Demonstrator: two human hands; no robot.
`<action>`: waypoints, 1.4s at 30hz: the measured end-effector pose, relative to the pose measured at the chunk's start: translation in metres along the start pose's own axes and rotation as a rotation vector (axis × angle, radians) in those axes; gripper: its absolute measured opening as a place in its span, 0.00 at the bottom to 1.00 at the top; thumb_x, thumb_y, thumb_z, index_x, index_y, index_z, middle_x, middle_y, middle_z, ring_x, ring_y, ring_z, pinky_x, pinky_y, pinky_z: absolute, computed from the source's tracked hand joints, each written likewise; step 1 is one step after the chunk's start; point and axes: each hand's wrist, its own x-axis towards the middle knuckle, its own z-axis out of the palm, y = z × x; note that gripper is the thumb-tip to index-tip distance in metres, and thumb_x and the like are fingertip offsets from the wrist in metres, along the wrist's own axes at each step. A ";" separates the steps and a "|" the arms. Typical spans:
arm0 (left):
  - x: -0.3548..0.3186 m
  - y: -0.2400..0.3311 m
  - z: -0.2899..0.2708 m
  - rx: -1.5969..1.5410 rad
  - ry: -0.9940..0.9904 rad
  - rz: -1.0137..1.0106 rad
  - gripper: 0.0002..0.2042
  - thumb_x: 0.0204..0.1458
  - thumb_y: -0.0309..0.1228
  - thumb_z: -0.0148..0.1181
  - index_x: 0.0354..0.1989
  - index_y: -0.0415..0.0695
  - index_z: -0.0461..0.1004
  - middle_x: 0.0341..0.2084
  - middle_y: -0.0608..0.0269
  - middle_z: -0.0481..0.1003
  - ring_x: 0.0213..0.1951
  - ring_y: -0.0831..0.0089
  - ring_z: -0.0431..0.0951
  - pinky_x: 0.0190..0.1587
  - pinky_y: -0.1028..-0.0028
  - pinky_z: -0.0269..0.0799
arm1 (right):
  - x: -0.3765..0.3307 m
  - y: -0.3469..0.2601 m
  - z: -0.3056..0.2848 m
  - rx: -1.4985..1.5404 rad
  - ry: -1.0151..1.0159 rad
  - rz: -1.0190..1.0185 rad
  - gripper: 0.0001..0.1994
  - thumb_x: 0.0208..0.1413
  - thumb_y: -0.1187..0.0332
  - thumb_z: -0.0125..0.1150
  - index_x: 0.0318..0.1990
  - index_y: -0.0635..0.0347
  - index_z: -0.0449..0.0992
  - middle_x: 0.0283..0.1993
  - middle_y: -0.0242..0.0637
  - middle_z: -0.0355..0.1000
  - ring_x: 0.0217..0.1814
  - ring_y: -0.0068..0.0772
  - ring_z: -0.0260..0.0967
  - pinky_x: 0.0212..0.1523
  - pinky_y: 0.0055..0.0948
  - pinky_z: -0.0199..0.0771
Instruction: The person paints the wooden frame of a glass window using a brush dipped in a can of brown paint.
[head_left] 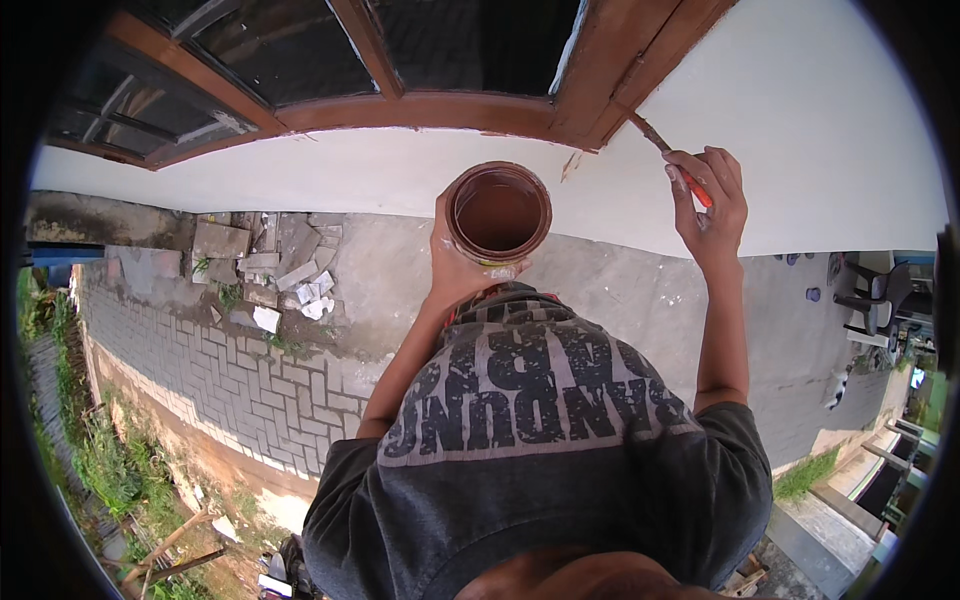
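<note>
My left hand (462, 258) is wrapped round a round can of brown paint (497, 212), held upright with its open top facing up. Brown smears coat the can's rim. In my right hand (712, 215) is a thin paintbrush (692, 186) with an orange-red handle, pinched between thumb and fingers. The brush's tip meets the lower right corner of the brown wooden window frame (583, 100). Around that corner, a few brown marks (571, 166) show on the white wall (800, 130).
Dark glass panes (480, 45) fill the frame. Broken tiles and rubble (290, 265) lie by the wall at left, beside grey paving (270, 385). A dark plastic chair (875, 295) stands at far right. Plants (110, 470) grow at the lower left.
</note>
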 end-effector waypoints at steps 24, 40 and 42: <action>0.015 -0.028 0.038 -0.003 -0.040 0.144 0.53 0.20 0.43 0.82 0.60 0.40 0.59 0.54 0.53 0.67 0.57 0.60 0.69 0.60 0.63 0.64 | 0.051 -0.051 -0.031 0.511 -0.462 -0.103 0.10 0.51 0.70 0.68 0.39 0.58 0.75 0.34 0.37 0.74 0.39 0.38 0.70 0.39 0.34 0.71; 0.053 -0.002 0.057 -0.089 -0.139 0.168 0.52 0.21 0.40 0.82 0.61 0.41 0.59 0.55 0.54 0.67 0.58 0.59 0.68 0.62 0.61 0.61 | 0.074 -0.028 -0.026 0.469 -0.468 0.086 0.11 0.59 0.61 0.59 0.36 0.61 0.75 0.30 0.40 0.74 0.33 0.36 0.70 0.48 0.34 0.65; 0.062 0.010 0.058 -0.070 -0.139 0.214 0.52 0.21 0.40 0.82 0.60 0.41 0.60 0.53 0.54 0.69 0.57 0.60 0.69 0.61 0.61 0.62 | 0.076 -0.018 -0.034 0.577 -0.298 0.274 0.10 0.61 0.63 0.58 0.36 0.62 0.75 0.28 0.34 0.72 0.26 0.25 0.65 0.37 0.25 0.65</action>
